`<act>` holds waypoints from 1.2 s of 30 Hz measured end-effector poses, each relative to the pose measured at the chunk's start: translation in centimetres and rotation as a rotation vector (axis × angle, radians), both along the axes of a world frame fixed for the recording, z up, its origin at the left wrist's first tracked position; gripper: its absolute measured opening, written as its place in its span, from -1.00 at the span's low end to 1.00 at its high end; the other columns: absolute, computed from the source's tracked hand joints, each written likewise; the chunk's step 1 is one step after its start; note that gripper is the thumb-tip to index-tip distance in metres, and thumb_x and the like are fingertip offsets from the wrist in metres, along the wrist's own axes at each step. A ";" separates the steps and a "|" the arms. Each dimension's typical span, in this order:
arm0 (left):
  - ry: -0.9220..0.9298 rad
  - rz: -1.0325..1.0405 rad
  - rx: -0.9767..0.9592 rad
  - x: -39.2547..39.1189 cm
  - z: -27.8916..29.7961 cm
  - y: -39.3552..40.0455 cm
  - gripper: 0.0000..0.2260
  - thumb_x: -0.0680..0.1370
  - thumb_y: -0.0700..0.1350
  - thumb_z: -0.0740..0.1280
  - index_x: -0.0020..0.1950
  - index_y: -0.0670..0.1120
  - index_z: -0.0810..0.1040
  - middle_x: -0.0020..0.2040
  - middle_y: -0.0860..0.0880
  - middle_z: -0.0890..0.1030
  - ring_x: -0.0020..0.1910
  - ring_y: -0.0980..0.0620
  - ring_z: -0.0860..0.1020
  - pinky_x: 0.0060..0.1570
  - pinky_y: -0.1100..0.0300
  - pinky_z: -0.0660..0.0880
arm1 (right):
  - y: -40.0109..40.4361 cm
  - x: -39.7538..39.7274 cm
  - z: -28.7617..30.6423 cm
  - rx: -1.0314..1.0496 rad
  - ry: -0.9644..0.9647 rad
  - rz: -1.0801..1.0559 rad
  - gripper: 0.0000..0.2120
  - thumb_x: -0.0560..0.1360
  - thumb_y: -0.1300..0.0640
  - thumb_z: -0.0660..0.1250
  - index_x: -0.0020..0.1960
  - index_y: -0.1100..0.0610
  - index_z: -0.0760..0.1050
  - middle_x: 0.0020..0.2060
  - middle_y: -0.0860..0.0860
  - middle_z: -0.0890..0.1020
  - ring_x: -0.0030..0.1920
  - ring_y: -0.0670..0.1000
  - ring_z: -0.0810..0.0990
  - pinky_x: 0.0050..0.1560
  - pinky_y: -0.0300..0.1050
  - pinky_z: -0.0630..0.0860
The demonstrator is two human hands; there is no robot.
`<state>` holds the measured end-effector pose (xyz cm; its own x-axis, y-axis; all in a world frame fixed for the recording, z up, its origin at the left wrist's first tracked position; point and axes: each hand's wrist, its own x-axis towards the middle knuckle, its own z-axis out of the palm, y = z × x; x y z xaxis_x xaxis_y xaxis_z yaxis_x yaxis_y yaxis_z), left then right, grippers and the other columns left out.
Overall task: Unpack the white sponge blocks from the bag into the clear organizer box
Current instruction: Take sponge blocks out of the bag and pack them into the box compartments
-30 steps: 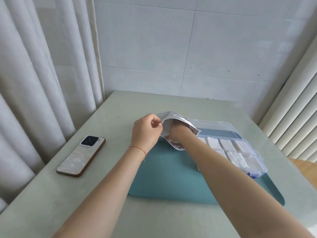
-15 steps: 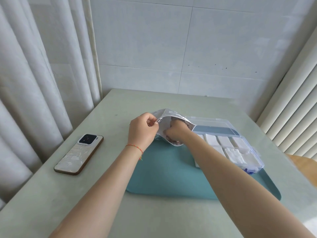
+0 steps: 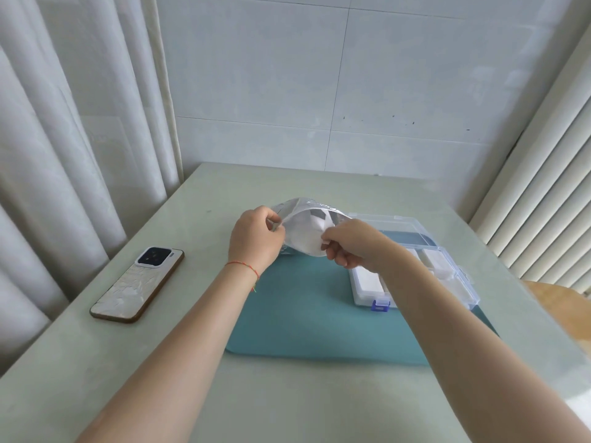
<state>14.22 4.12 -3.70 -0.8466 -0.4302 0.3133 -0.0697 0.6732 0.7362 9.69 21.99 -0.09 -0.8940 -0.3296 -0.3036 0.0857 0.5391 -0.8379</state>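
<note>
A person's left hand (image 3: 256,238) pinches the rim of a clear bag (image 3: 303,228) above the desk (image 3: 198,372), while the right hand (image 3: 351,243), fingers (image 3: 329,247) curled, draws a white sponge block (image 3: 325,240) from its mouth. The step likely goes best with the mouth held wide and the block carried straight to the clear organizer box (image 3: 460,276) just to the right (several compartments already hold white blocks). No brand or writing is legible on bag, box or the phone (image 3: 137,284).
</note>
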 end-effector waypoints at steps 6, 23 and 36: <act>-0.148 -0.094 -0.060 1.3 0.1 1.0 -0.70 0.43 -0.06 0.38 0.16 0.00 0.54 0.10 -0.03 0.48 0.13 -0.04 0.46 0.16 0.08 0.43 | 3.2 0.5 0.4 -0.031 -0.070 -0.004 -0.79 0.52 0.19 0.23 -0.27 0.22 0.48 -0.49 0.07 0.48 -0.58 0.00 0.33 -0.53 -0.29 0.22; -0.108 -0.261 0.925 4.1 -0.1 8.4 -0.93 0.59 -0.18 0.35 0.01 -0.17 0.58 -0.16 -0.16 0.65 -0.41 0.01 0.62 -0.53 0.30 0.43 | 7.8 3.4 -0.8 -0.255 -0.058 0.121 -0.66 0.65 0.06 0.16 -0.12 0.26 0.57 -0.36 0.14 0.56 -0.50 0.06 0.40 -0.49 -0.19 0.33; -0.163 -0.430 0.885 5.2 -1.2 7.1 -0.84 0.60 -0.27 0.28 -0.02 -0.12 0.65 -0.16 -0.12 0.70 -0.23 -0.05 0.67 -0.31 0.18 0.61 | 7.2 4.4 -1.6 0.188 0.482 0.190 -0.76 0.38 -0.05 0.54 -0.23 0.10 0.60 -0.28 -0.04 0.48 -0.31 -0.07 0.41 -0.28 -0.24 0.31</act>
<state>19.44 11.25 -4.92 -0.9894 -0.0993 -0.1062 -0.0938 -0.1218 0.9881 14.13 29.15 -1.67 -0.8766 -0.4779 0.0563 -0.3971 0.6522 -0.6457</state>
